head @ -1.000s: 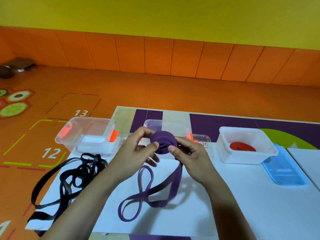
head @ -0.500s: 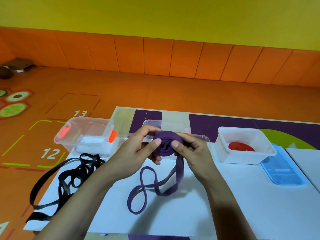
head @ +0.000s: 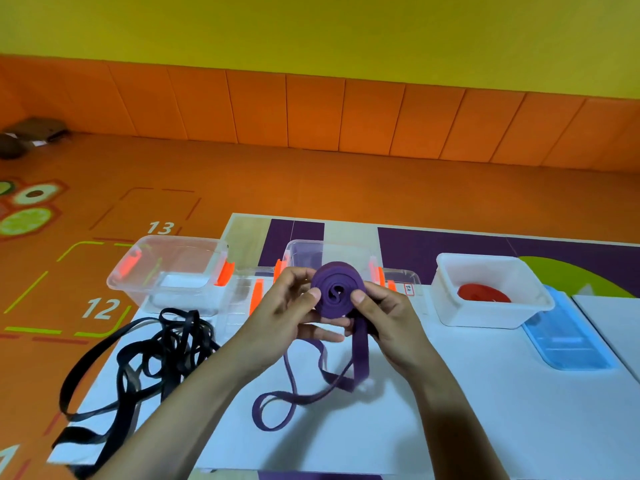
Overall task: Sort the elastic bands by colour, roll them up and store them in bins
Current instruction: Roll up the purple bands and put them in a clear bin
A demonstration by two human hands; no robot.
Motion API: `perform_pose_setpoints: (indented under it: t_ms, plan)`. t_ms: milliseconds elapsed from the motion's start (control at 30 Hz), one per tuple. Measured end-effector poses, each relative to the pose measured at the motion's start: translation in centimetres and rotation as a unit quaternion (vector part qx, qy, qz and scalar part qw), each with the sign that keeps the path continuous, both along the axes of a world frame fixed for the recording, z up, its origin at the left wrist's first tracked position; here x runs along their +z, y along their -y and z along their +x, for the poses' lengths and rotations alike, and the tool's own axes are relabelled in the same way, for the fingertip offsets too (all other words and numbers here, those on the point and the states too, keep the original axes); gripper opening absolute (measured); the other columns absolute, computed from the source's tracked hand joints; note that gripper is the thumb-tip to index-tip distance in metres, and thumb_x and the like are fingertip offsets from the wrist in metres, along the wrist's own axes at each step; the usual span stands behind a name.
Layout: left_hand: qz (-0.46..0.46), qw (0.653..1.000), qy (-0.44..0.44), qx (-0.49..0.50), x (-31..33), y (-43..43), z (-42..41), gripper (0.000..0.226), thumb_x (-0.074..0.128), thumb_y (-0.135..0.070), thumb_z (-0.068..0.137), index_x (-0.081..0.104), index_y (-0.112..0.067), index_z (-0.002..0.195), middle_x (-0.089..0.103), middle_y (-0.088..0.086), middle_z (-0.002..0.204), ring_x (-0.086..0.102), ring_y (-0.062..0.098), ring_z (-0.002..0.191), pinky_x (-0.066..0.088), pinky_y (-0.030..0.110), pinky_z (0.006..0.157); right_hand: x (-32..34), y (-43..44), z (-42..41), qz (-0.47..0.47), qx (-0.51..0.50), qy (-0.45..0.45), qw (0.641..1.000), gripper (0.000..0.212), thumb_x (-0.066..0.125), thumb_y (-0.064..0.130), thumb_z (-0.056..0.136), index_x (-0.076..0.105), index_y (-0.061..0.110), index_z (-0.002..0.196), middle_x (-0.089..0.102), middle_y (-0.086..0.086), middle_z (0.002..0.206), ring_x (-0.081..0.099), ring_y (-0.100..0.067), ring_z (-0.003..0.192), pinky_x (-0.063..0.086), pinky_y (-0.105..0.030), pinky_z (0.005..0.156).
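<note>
My left hand (head: 284, 313) and right hand (head: 391, 320) pinch the purple band (head: 337, 289); I'd wind tight, feeding slack from six o'clock.

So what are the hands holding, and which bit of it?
Both hold the purple band by its rolled-up coil: the left hand pinches the coil's left side, the right hand its right side. The rest hangs loose to the table.

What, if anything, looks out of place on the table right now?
The tangled heap of black elastic bands spills over the white tabletop's left edge, loops hanging off it. Otherwise orderly: left hand and right hand hold the half-rolled purple elastic band, and a rolled red band lies in the white plastic bin.
</note>
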State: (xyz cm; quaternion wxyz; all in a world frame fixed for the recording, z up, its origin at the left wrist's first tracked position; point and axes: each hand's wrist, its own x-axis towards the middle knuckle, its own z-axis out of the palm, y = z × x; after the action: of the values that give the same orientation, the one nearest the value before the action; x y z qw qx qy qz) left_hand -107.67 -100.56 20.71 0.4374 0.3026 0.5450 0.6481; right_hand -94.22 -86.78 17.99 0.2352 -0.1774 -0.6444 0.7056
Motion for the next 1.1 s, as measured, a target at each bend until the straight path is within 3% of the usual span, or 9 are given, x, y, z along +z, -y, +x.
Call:
perform_pose_setpoints:
  t_ms: [100, 233, 367, 467, 633, 767, 900, 1033, 1100]
  plan:
    - [-0.094, 0.979, -0.180, -0.010, 0.5, 0.4, -1.8, 0.011, 0.056, -0.020, 0.103, 0.055, -0.017, 0.114, 0.061, 0.005, 0.118, 0.073, 0.035, 0.076, 0.062, 0.051, 0.064, 0.7, -0.7, 0.8, 0.115, 0.018, 0.061, 0.991, 0.015, 0.064, 0.021, 0.100, 0.075, 0.020, 0.111, 0.062, 0.009, 0.072, 0.055, -0.011, 0.066, 0.048, -0.021, 0.068]
    - [-0.112, 0.907, -0.402, -0.054, 1.9, 0.8, -3.4, 0.021, 0.069, -0.043, 0.093, 0.063, -0.041, 0.113, 0.065, -0.016, 0.106, 0.063, 0.020, 0.062, 0.058, 0.036, 0.059, 2.1, -0.6, 0.6, 0.194, 0.068, 0.118, 0.972, 0.015, 0.070, 0.021, 0.096, 0.076, 0.023, 0.110, 0.071, 0.009, 0.092, 0.064, -0.005, 0.083, 0.048, -0.016, 0.075]
    - [-0.104, 0.894, -0.424, -0.100, 2.8, 0.5, -3.5, 0.009, 0.068, -0.035, 0.097, 0.067, -0.034, 0.105, 0.068, -0.012, 0.094, 0.067, 0.016, 0.057, 0.055, 0.032, 0.056, 2.1, -0.4, 0.3, 0.184, 0.068, 0.118, 0.973, 0.014, 0.074, 0.026, 0.094, 0.077, 0.022, 0.106, 0.073, -0.003, 0.091, 0.065, -0.011, 0.081, 0.054, -0.032, 0.077]
    - [-0.075, 0.906, -0.408, -0.082, 2.5, 0.5, -3.4, 0.008, 0.063, -0.034, 0.100, 0.062, -0.030, 0.106, 0.068, -0.014, 0.090, 0.069, 0.019, 0.059, 0.053, 0.035, 0.060, 1.7, -0.6, 0.4, 0.130, 0.031, 0.084, 0.987, 0.012, 0.077, 0.022, 0.090, 0.077, 0.019, 0.101, 0.072, 0.005, 0.081, 0.065, -0.008, 0.074, 0.053, -0.025, 0.073]
    - [-0.019, 0.952, -0.304, -0.009, 1.8, 0.3, -2.9, 0.019, 0.057, -0.034, 0.101, 0.056, -0.022, 0.116, 0.071, 0.004, 0.094, 0.071, 0.030, 0.064, 0.059, 0.045, 0.069, 1.0, -0.9, 0.4, 0.084, -0.005, 0.029, 0.996, 0.023, 0.075, 0.029, 0.087, 0.077, 0.016, 0.107, 0.076, 0.000, 0.097, 0.072, -0.018, 0.093, 0.055, -0.030, 0.089]
    - [0.010, 0.973, -0.228, 0.036, 1.5, -0.1, -2.4, 0.030, 0.052, -0.031, 0.099, 0.049, -0.012, 0.121, 0.071, -0.001, 0.103, 0.073, 0.035, 0.068, 0.063, 0.042, 0.071, 0.5, -0.4, -0.6, 0.070, -0.009, 0.001, 0.997, 0.028, 0.067, 0.022, 0.096, 0.069, 0.011, 0.122, 0.075, -0.005, 0.110, 0.072, -0.020, 0.102, 0.056, -0.031, 0.091]
    - [-0.016, 0.991, -0.127, 0.024, 0.8, -0.1, -1.9, 0.016, 0.046, -0.018, 0.106, 0.047, -0.009, 0.119, 0.064, 0.016, 0.116, 0.074, 0.042, 0.080, 0.063, 0.048, 0.078, 1.2, -0.4, -1.1, 0.097, -0.014, 0.007, 0.995, 0.027, 0.058, 0.016, 0.102, 0.065, 0.014, 0.128, 0.074, 0.001, 0.117, 0.069, -0.016, 0.113, 0.055, -0.028, 0.095]
    - [-0.093, 0.941, -0.326, -0.008, 1.7, 0.7, -3.7, 0.018, 0.068, -0.035, 0.096, 0.058, -0.027, 0.107, 0.066, -0.009, 0.107, 0.070, 0.024, 0.068, 0.061, 0.045, 0.065, 1.8, -0.8, -0.8, 0.177, 0.035, 0.076, 0.981, 0.021, 0.060, 0.022, 0.103, 0.068, 0.022, 0.123, 0.073, 0.006, 0.109, 0.067, -0.015, 0.104, 0.055, -0.035, 0.090]
    - [-0.099, 0.903, -0.417, -0.032, 2.8, 0.8, -4.4, 0.021, 0.074, -0.039, 0.090, 0.063, -0.036, 0.108, 0.067, -0.014, 0.103, 0.063, 0.017, 0.063, 0.058, 0.041, 0.062, 2.3, -0.6, -1.0, 0.222, 0.052, 0.099, 0.969, 0.019, 0.063, 0.025, 0.101, 0.070, 0.025, 0.118, 0.072, 0.006, 0.105, 0.064, -0.013, 0.097, 0.050, -0.025, 0.084]
